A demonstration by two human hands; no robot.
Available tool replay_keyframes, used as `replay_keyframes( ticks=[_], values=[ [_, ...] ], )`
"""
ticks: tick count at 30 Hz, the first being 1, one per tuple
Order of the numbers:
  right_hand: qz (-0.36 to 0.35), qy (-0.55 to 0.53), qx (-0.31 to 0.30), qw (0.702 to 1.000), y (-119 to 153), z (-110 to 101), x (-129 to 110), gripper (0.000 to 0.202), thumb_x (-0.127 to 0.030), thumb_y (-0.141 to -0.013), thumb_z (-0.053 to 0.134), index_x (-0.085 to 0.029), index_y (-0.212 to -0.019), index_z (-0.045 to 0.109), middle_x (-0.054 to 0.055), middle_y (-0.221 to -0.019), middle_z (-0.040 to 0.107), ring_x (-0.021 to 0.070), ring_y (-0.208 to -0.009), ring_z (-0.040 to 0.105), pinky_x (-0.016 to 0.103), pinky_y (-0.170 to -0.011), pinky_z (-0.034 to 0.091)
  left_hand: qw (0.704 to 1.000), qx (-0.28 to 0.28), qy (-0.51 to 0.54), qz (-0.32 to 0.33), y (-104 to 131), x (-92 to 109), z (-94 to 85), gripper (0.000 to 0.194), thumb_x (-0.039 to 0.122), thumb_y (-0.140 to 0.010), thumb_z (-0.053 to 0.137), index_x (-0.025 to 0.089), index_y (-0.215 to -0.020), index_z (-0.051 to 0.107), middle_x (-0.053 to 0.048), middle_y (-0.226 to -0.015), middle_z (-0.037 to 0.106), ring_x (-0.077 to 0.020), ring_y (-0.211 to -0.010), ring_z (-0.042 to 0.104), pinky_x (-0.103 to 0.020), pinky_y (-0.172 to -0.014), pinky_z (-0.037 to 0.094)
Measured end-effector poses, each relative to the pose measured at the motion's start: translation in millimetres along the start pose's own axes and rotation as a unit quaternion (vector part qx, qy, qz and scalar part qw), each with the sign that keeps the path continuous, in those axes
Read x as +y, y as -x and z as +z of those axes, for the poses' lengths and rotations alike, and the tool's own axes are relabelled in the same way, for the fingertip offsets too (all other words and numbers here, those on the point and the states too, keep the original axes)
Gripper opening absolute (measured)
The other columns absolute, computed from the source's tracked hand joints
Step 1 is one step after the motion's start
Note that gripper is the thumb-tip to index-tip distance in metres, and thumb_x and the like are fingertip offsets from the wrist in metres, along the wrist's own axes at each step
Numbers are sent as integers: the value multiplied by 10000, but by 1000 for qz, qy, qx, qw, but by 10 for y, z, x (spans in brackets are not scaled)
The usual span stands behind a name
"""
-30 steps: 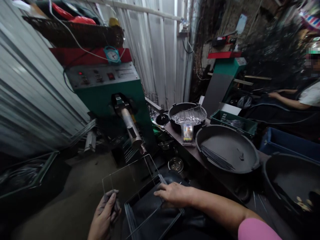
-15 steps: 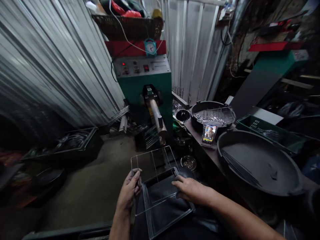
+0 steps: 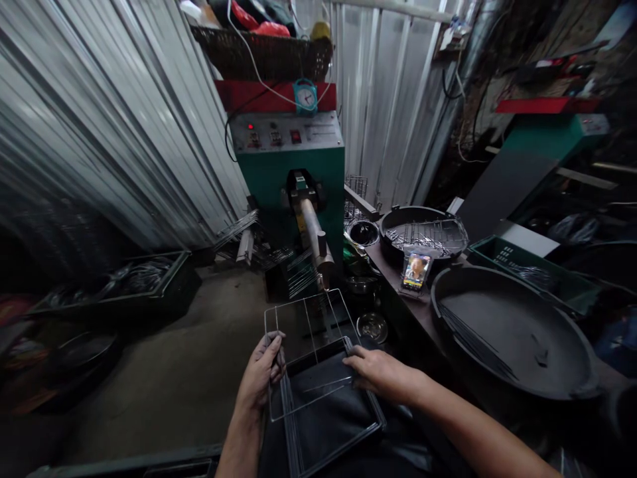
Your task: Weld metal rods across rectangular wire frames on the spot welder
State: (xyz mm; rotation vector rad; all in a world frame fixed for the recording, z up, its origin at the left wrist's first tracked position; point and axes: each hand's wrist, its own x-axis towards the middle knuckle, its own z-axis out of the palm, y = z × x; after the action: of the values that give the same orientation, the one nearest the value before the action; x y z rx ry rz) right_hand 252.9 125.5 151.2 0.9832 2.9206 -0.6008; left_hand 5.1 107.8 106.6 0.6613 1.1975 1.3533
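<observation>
My left hand (image 3: 265,366) pinches the left side of a rectangular wire frame (image 3: 309,325) with thin cross wires. My right hand (image 3: 381,375) is closed at the frame's right side, its fingertips partly hiding the wire. A thin loose-looking wire runs toward those fingers. The frame's far edge lies at the copper tip (image 3: 326,282) below the thick metal arm (image 3: 314,229) of a green machine (image 3: 269,172); whether they touch is hard to tell. Under the frame, a stack of similar wire frames (image 3: 293,431) rests on my dark-clad lap.
To the right, a bench (image 3: 398,282) bears a phone (image 3: 416,271) with a lit screen, a black pan (image 3: 423,255) of wire pieces and a larger pan (image 3: 517,325) with dark rods. A crate of wire parts (image 3: 144,279) stands at left. Wires (image 3: 301,272) hang beside the machine's arm.
The wire frame has come slightly closer to the copper tip, both hands keeping their hold. The view has shifted a little, and the phone's picture differs.
</observation>
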Motion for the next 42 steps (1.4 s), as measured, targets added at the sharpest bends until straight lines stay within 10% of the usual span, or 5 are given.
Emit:
replay_keyframes(
  ticks=[31,37,42],
  values=[
    [2,77,29,997,-99,81,64,410,-267,-779,506,-191,-1174,425,92,-1064,520,166,-747,578,266,-609,451,997,65,-40,6,-61,83,14,368,437,-575,643,197,-828,524,95,-419,452,4,-279,256,-114,-323,290],
    [-35,-8,235,971,-164,10,285,553,-449,-701,568,-183,-1173,459,135,-1188,450,218,-980,518,308,-755,442,997,75,-35,2,-310,192,1,352,413,-583,649,193,-826,522,95,-405,460,6,-275,260,-124,-361,346],
    [114,-273,372,880,-535,-158,654,299,-390,-733,542,-149,-896,610,66,-866,605,161,-820,560,279,-740,429,998,56,-18,38,-533,302,87,301,380,-608,629,186,-804,508,94,-403,446,3,-261,239,-111,-305,261]
  ],
)
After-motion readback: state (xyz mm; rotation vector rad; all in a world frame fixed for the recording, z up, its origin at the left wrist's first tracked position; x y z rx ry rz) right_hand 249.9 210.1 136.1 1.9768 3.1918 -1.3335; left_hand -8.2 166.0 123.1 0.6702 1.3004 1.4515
